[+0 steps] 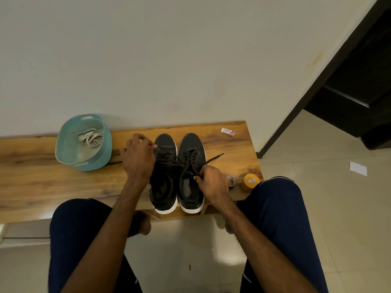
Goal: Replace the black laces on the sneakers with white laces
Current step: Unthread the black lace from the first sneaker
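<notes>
Black fabric sneakers [191, 144] with white soles are sitting on a wooden bench [42, 182]. Over the sneakers, the left hand [138, 159] is pinching a thin black lace [164, 150] and the right hand [211, 182] is gripping another lace end [214, 157]. Left of the sneakers, a teal plastic basket [63, 149] is holding flat white laces [90, 138].

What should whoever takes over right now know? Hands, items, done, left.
Left hand pinches a black lace over the toe of the left sneaker. Right hand pinches black lace beside the tongue of the right sneaker.
Both sneakers stand side by side on the bench. The white laces lie in the teal basket to their left.
Done: unlacing looks started, nothing more.
Left: pull out all the black lace, then thread white laces into both sneakers.
</notes>
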Demonstrator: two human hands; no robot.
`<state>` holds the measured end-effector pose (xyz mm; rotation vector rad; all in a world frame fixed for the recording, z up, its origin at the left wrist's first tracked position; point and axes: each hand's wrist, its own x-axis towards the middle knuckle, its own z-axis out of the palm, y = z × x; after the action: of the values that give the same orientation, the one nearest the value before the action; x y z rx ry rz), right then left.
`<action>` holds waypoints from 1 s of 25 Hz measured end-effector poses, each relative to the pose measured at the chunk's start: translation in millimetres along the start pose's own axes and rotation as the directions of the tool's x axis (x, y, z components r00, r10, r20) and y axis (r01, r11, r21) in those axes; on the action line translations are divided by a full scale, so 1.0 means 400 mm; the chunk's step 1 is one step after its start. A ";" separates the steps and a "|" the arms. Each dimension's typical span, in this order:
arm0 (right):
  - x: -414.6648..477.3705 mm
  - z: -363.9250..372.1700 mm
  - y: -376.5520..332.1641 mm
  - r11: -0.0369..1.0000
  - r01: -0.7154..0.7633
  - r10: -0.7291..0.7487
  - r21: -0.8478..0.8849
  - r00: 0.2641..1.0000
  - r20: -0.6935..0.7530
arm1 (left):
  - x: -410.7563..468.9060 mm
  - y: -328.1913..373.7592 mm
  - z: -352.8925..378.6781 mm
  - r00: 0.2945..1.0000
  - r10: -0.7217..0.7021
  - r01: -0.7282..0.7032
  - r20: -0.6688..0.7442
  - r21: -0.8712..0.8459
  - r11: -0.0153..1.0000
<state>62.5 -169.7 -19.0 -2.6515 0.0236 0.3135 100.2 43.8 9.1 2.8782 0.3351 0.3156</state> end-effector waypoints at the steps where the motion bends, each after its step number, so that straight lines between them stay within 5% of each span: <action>1: 0.000 0.000 0.001 1.000 -0.002 0.002 0.001 1.000 0.001 | 0.004 -0.015 -0.002 0.999 -0.028 0.027 0.040 0.021 0.999; 5: -0.005 0.007 0.000 0.994 0.066 -0.067 -0.082 0.998 -0.018 | -0.042 0.048 0.041 0.918 0.331 -0.350 0.218 0.051 0.935; 8: -0.011 0.018 -0.002 0.974 0.141 -0.148 -0.175 0.988 -0.031 | -0.070 0.096 0.084 0.866 0.429 -0.442 0.258 -0.010 0.897; 13: -0.009 0.016 0.001 0.988 0.059 -0.061 -0.140 0.998 -0.011 | -0.042 0.057 0.035 0.955 0.291 -0.293 0.053 0.029 0.956; 16: -0.010 0.013 -0.002 0.990 0.043 -0.045 -0.133 0.999 -0.011 | 0.019 -0.039 -0.042 0.989 -0.103 0.108 -0.106 0.041 0.993; 19: -0.004 0.014 -0.004 0.993 0.028 -0.030 -0.113 0.999 -0.012 | 0.028 -0.101 -0.051 0.958 -0.286 0.284 0.025 0.069 0.956; 22: -0.002 0.013 -0.004 0.994 0.019 -0.019 -0.105 1.000 -0.002 | -0.006 -0.007 -0.003 0.970 0.114 -0.138 0.216 0.098 0.986; 25: -0.004 0.012 -0.001 0.995 0.025 -0.025 -0.099 1.000 -0.004 | -0.045 0.095 0.051 0.857 0.393 -0.435 0.333 0.060 0.898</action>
<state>60.0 -167.3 -22.9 -2.7489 -0.0240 0.3064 95.6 -0.8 -4.1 3.0434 -0.3448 -0.1069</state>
